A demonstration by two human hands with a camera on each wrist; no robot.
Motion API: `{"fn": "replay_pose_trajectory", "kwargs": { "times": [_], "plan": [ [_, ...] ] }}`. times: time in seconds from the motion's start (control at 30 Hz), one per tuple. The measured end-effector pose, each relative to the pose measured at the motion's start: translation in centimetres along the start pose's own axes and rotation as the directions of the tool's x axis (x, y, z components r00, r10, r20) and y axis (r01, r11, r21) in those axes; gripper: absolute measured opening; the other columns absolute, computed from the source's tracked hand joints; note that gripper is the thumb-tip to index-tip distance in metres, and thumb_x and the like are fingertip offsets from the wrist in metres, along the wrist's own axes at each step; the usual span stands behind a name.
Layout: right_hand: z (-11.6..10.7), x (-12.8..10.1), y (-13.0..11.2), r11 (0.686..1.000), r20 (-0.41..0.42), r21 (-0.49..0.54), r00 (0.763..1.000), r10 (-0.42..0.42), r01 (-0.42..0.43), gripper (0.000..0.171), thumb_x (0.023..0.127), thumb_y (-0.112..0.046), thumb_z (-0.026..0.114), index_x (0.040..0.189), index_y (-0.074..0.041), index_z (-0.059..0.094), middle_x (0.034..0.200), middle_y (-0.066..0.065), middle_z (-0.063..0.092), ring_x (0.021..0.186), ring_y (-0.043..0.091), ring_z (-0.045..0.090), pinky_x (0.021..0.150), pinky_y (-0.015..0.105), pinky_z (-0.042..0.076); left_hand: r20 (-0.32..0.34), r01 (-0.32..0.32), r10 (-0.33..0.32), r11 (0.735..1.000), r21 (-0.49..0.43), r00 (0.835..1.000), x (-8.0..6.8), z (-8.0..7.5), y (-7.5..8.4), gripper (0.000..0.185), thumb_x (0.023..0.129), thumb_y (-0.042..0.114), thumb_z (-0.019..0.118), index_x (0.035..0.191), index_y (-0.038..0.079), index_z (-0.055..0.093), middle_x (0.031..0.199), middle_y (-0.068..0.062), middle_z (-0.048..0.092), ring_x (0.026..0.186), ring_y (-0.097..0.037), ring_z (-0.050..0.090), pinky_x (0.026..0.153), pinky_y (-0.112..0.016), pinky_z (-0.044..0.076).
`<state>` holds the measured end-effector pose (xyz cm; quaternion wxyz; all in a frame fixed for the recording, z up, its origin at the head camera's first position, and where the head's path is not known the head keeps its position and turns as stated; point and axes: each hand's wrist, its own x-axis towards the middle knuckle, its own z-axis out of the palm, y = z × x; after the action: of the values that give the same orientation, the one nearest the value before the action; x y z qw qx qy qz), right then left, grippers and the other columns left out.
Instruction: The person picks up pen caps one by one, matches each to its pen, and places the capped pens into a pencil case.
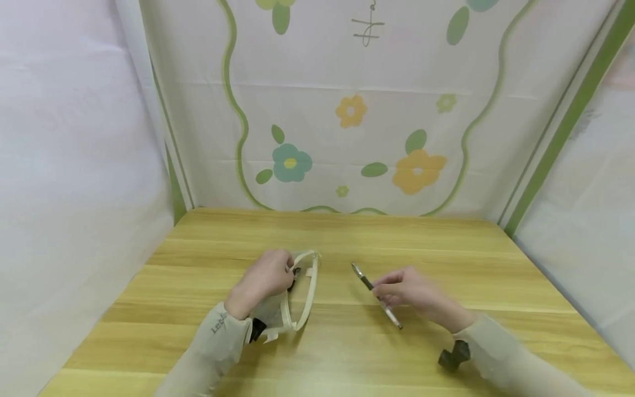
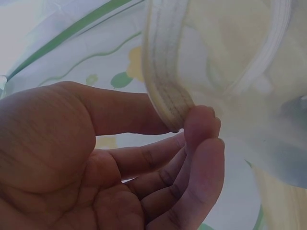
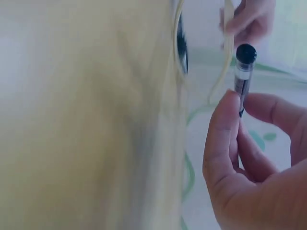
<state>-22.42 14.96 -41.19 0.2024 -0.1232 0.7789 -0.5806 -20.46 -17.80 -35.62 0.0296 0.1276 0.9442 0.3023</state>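
Observation:
My left hand (image 1: 264, 277) pinches the edge of a translucent, cream-trimmed zip pouch (image 1: 312, 289), whose mouth gapes toward the right. In the left wrist view, thumb and fingertips grip the stitched trim (image 2: 165, 62). A dark, slim item (image 1: 296, 277) shows within the pouch's mouth; much of it is hidden by the hand. To the right, my right hand (image 1: 414, 292) holds a pen (image 1: 392, 316) with a dark grip section and a clear barrel, slanting above the table. Thumb and fingers pinch the pen (image 3: 243, 72) near its middle, its black end facing the right wrist camera.
A wood-grain table (image 1: 347, 364) lies under both hands. Behind it hangs a white cloth (image 1: 307, 99) printed with flowers and green lines, and pale cloth walls (image 1: 74, 182) close off the sides. Black wrist devices (image 1: 453, 355) sit at both cuffs.

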Motion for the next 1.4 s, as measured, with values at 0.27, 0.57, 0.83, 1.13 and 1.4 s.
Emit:
{"fn": "replay_pose_trajectory", "kwargs": {
  "times": [0.27, 0.57, 0.83, 1.13, 1.4],
  "plan": [
    [5.9, 2.8, -0.7, 0.950, 0.055, 0.309, 0.998, 0.038, -0.053, 0.039, 0.088, -0.006, 0.070, 0.118, 0.017, 0.059, 0.094, 0.017, 0.067, 0.077, 0.016, 0.061, 0.075, 0.031, 0.053, 0.005, -0.008, 0.008, 1.000, 0.005, 1.000, 0.0, -0.5, 0.2, 0.040, 0.078, -0.012, 0.047, 0.067, 0.017, 0.022, 0.057, 0.005, 0.013, 0.046, -0.009, 0.017, 0.042, -0.021, 0.016],
    [9.0, 4.6, -1.7, 0.907, 0.031, 0.419, 0.999, 0.039, -0.048, 0.039, 0.089, -0.006, 0.070, 0.116, 0.019, 0.058, 0.091, 0.013, 0.067, 0.077, 0.018, 0.062, 0.074, 0.031, 0.054, -0.007, 0.003, -0.003, 0.999, 0.043, 1.000, 0.1, -0.8, 0.4, 0.022, 0.080, -0.010, 0.049, 0.090, 0.002, 0.064, 0.054, 0.004, 0.027, 0.043, -0.008, 0.025, 0.040, -0.021, 0.021],
    [10.7, 5.3, -1.9, 0.900, 0.003, 0.435, 0.999, 0.034, -0.032, 0.036, 0.088, -0.006, 0.070, 0.114, 0.016, 0.060, 0.096, 0.020, 0.067, 0.076, 0.019, 0.064, 0.074, 0.031, 0.056, -0.012, -0.015, 0.016, 0.999, 0.048, 1.000, 0.1, -0.6, 0.4, 0.031, 0.076, -0.012, 0.046, 0.066, 0.013, 0.031, 0.055, 0.005, 0.016, 0.045, -0.008, 0.018, 0.041, -0.021, 0.017],
    [12.0, 5.4, -1.7, 0.899, -0.003, 0.436, 0.999, 0.040, -0.035, 0.034, 0.088, -0.003, 0.068, 0.114, 0.017, 0.061, 0.090, 0.018, 0.068, 0.071, 0.018, 0.064, 0.073, 0.031, 0.057, -0.020, -0.034, 0.035, 0.999, 0.038, 0.999, -0.1, -0.2, 0.2, 0.029, 0.072, -0.014, 0.047, 0.064, 0.012, 0.037, 0.054, 0.006, 0.022, 0.044, -0.007, 0.023, 0.040, -0.020, 0.019],
    [12.6, 5.7, -1.7, 0.899, -0.043, 0.438, 0.999, 0.030, -0.008, 0.032, 0.088, -0.002, 0.068, 0.113, 0.018, 0.061, 0.089, 0.018, 0.068, 0.071, 0.018, 0.064, 0.073, 0.031, 0.057, -0.029, -0.043, 0.044, 0.999, 0.020, 0.999, -0.2, 0.0, 0.1, 0.028, 0.075, -0.011, 0.051, 0.096, -0.003, 0.067, 0.063, -0.003, 0.053, 0.046, -0.010, 0.040, 0.040, -0.022, 0.031]
  ]
}}
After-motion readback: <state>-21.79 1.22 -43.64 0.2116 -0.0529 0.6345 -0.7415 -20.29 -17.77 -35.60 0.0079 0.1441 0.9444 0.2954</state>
